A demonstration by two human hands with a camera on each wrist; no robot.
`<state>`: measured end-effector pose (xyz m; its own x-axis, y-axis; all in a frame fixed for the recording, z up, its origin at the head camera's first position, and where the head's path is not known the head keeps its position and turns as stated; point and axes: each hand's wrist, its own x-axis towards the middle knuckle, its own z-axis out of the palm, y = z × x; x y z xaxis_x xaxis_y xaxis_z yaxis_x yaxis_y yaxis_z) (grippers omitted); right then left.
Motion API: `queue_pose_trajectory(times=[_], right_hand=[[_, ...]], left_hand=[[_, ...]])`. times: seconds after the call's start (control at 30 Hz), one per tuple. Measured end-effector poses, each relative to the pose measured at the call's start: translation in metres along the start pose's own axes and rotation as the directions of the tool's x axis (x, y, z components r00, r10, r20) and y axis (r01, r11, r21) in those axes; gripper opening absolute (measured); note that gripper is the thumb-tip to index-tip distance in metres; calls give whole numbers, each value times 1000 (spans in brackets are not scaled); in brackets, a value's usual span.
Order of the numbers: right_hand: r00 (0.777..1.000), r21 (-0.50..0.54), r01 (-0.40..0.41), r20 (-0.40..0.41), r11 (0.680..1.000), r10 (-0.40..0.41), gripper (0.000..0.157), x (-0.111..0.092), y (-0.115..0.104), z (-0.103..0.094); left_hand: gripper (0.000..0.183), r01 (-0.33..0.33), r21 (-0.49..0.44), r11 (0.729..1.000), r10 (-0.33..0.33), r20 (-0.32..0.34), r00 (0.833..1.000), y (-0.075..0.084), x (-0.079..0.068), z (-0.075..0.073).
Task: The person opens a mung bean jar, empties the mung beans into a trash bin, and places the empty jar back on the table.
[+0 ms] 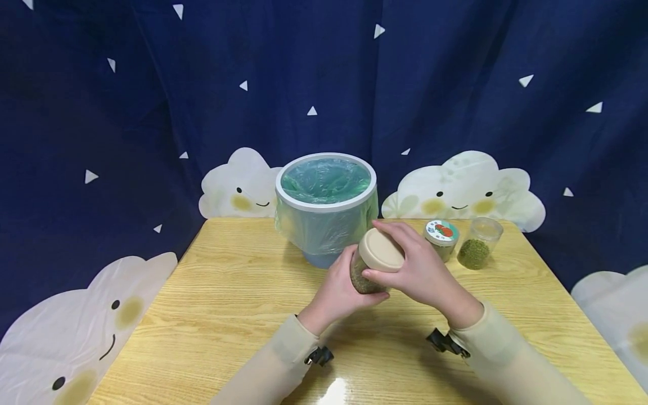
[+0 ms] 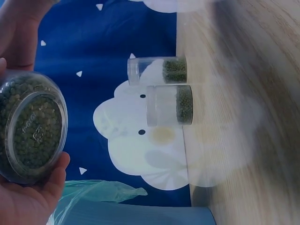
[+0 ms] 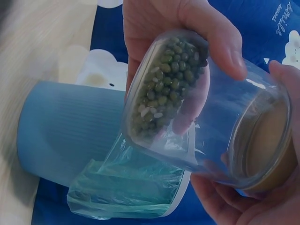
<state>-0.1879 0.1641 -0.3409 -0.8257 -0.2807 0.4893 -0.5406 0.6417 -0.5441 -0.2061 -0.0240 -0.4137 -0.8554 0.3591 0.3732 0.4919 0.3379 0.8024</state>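
Above the table [image 1: 228, 281], just in front of the bin [image 1: 326, 207], the left hand [image 1: 339, 289] curls round a clear jar [image 1: 360, 275] of small green beans while the right hand [image 1: 422, 267] grips its beige lid [image 1: 383, 250], near two other jars [image 1: 475, 253] standing to the right.

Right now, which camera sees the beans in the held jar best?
The right wrist view: the beans show large through the clear side of the jar. The left wrist view shows them through the base, slightly cut off; the head view, a dim patch below the lid.
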Motion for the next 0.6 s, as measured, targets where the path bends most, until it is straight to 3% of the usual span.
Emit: queue_pose_trajectory(times=[0.37, 0.6], right_hand=[[999, 35, -27, 24, 999, 26, 87, -3, -2, 0], [998, 40, 12, 62, 999, -15, 89, -6, 0, -4]], left_hand=[[92, -23, -21, 1000, 23, 5, 1000, 0, -3, -3], [91, -58, 50, 997, 59, -19, 998, 4, -6, -7]])
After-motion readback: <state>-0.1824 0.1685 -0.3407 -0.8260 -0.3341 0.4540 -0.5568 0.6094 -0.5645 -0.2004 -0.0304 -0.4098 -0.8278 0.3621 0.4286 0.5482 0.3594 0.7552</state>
